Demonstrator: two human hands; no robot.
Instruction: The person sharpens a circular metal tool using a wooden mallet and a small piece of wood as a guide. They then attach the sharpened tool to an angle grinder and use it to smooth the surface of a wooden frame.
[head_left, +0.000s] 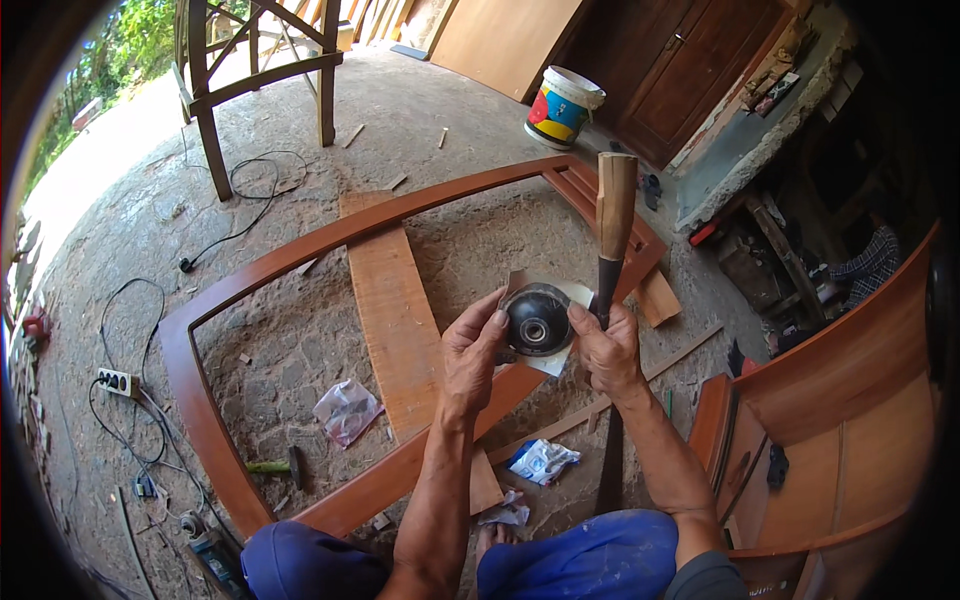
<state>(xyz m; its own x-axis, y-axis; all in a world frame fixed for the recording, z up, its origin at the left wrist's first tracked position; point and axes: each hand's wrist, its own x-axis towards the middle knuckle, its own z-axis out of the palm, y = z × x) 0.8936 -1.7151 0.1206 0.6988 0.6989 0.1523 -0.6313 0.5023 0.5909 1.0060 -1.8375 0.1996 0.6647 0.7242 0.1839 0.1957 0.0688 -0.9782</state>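
In front of my knees I hold a black, dome-shaped sanding pad (540, 318) with a metal hole at its centre. A pale sheet, perhaps sandpaper, (580, 293) lies against its back, with its corners sticking out. My left hand (470, 352) is closed on the pad's left edge, thumb on the black face. At the right edge, my right hand (607, 348) pinches pad and sheet, and also grips a long knife, like a machete, (616, 208). Its wooden handle points up; its dark blade hangs down behind my right wrist.
Below lies a reddish-brown wooden frame (290, 257) across a plank (392, 300). A hammer (294, 467), plastic bags (347, 412), a power strip (118, 382) with cords and a power tool (212, 552) lie around. A paint bucket (562, 108) and wooden stand (262, 78) are farther off; curved panels (840, 400) stand right.
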